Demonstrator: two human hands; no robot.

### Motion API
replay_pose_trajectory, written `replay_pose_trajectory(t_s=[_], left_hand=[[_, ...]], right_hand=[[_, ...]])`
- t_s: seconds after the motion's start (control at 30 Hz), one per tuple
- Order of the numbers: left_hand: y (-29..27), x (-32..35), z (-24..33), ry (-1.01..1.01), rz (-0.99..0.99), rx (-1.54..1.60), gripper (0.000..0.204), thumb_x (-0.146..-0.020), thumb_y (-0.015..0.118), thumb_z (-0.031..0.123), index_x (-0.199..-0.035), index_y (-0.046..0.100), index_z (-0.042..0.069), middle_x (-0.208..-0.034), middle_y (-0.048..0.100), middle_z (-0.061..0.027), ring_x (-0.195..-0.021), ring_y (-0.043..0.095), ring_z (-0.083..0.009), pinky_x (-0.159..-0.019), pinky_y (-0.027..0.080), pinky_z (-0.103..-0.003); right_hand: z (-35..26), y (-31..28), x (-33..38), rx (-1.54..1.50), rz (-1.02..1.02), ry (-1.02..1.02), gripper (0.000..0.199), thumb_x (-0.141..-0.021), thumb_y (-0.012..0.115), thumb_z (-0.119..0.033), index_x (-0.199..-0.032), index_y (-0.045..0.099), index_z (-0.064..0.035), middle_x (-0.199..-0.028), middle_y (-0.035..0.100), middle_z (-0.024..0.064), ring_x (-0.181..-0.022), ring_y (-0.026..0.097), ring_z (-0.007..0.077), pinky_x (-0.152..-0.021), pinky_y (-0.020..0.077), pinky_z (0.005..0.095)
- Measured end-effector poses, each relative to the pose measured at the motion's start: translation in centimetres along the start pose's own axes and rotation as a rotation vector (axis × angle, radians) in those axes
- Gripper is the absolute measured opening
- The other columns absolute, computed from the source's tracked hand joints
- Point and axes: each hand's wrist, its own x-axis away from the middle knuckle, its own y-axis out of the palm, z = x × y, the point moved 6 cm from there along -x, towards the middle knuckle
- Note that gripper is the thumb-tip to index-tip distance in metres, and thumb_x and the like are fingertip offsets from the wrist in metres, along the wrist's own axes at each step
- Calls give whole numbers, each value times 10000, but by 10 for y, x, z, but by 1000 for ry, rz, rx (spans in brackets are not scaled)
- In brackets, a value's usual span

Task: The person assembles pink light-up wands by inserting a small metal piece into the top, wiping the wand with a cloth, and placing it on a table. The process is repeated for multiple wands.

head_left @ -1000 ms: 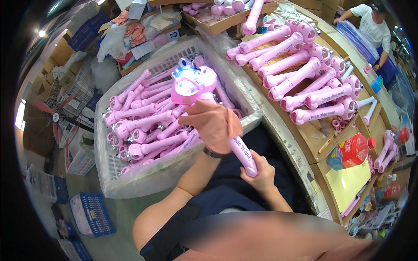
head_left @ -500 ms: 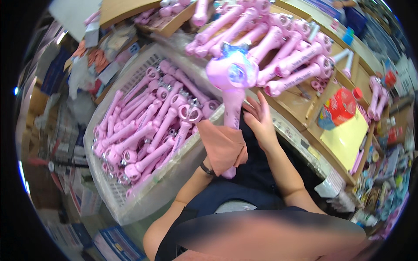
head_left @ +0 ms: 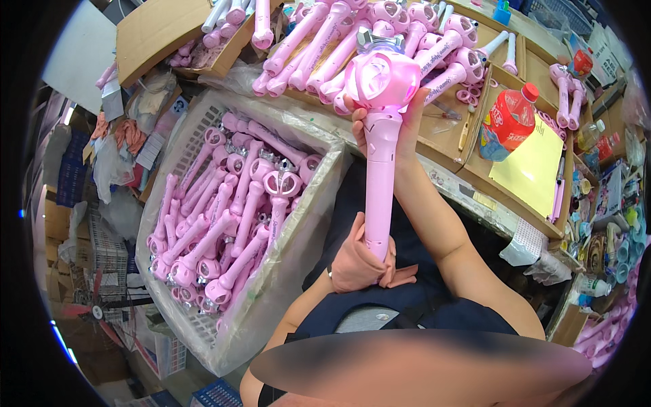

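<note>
A pink light stick (head_left: 380, 173) stands nearly upright in front of me, its round clear-sided head glowing pink under a silver crown-like top. My right hand (head_left: 408, 132) is closed round its neck from behind, with fingertips showing on the left side. At the handle's lower end, my left hand (head_left: 354, 249) grips through a peach-coloured cloth (head_left: 400, 275), which hides most of its fingers. Left of me, a white plastic basket (head_left: 325, 178) lined with clear film is heaped with similar pink light sticks (head_left: 224, 224).
More pink light sticks (head_left: 319, 47) lie piled on the cardboard-topped workbench (head_left: 434, 132) ahead. To the right are a red-capped bottle (head_left: 508, 122), a yellow paper sheet (head_left: 525, 173) and a pen. An open cardboard box (head_left: 159, 44) stands at far left, small bottles at far right.
My right hand has gone from open beside the stick to gripping its neck. The cloth has moved down to the handle's end. The head's blue glow is now pink.
</note>
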Motion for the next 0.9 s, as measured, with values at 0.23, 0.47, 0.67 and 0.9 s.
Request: replay_pose_trajectory(t_s=[0.23,0.47,0.67,0.9], left_hand=[[6,-9,55,38,908,-1953,262,-642,749,265,-737,602,71,-664,506,-74,-603,510,-274,-535,344,-439],[11,-7,31,710,738,-2368,395,-703,753,405,-545,581,86,-495,557,-75,-490,591,-254,-579,435,-415],[23,-3,29,509,461,-2199,510,-731,716,494,-544,528,58,-504,540,-71,-538,575,-307,-975,432,-576],[-24,-20,11,55,468,-160,741,-888,349,800,-639,547,131,-482,504,-60,-474,536,-277,-660,496,-452]], right_hand=[[23,-19,45,589,378,6,847,-932,317,-778,-1228,535,-15,-778,617,76,-626,599,146,-575,510,307],[22,-26,64,470,313,-16,818,-906,372,-792,-1112,544,-18,-725,593,50,-572,566,129,-533,481,284],[28,-27,58,324,313,123,862,-874,358,-838,-1090,549,-26,-708,579,39,-560,548,125,-518,465,279],[23,-31,54,198,239,141,888,-864,332,-857,-1191,541,-58,-694,549,37,-546,509,120,-522,455,281]])
